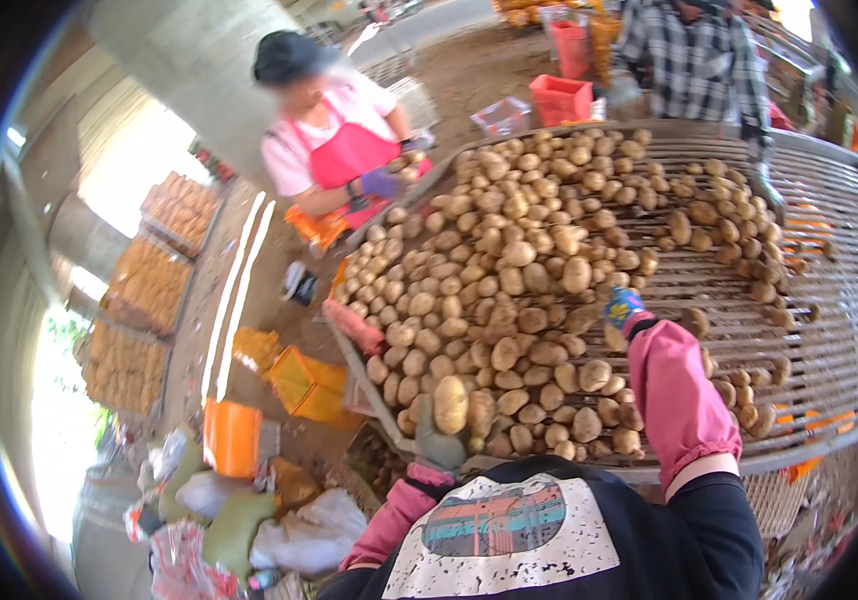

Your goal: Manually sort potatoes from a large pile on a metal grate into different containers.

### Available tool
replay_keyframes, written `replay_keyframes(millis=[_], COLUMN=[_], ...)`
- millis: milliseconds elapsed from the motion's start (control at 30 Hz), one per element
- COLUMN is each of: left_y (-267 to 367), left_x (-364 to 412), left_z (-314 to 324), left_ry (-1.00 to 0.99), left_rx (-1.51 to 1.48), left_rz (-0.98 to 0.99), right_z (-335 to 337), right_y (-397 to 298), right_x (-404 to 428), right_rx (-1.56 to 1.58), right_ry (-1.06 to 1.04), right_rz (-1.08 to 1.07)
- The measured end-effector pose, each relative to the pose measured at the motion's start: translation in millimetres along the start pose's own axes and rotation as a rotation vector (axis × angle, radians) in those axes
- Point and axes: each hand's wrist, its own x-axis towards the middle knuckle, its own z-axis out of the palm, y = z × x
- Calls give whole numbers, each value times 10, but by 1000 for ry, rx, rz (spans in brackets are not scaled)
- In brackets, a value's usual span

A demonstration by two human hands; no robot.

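Many potatoes (519,255) lie piled on a slatted metal sorting table (834,292) before me. My left hand (440,444), in a grey-green glove, is at the near left edge of the table, holding a large pale potato (450,405); another longish potato (482,414) is right beside it. My right hand (623,306), in a blue patterned glove below a pink sleeve cover, reaches over the middle of the pile. A potato (615,337) shows just below it; whether the fingers grip anything is hidden.
A co-worker in a pink apron (350,161) holds potatoes at the table's far left; another in a checked shirt (699,67) reaches in at the far right. Orange crates (312,382), filled sacks (237,525) and stacked potato bags (125,367) stand left. A red basket (561,100) stands beyond.
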Motion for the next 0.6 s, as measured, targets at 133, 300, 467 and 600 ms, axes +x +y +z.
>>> replay_keyframes(millis=[133, 300, 467, 600], left_y=[155, 218, 158, 457], left_x=[-94, -189, -156, -385], left_z=[102, 200, -291, -596], left_ry=[-192, -132, -47, -141], left_rx=[254, -150, -108, -170], left_rz=[132, -123, -7, 21], right_z=[6, -172, 147, 782], right_y=[72, 23, -139, -70], right_x=[237, 190, -219, -540], right_rx=[400, 586, 851, 892], right_ry=[-28, 82, 337, 471], right_rz=[302, 424, 368, 163])
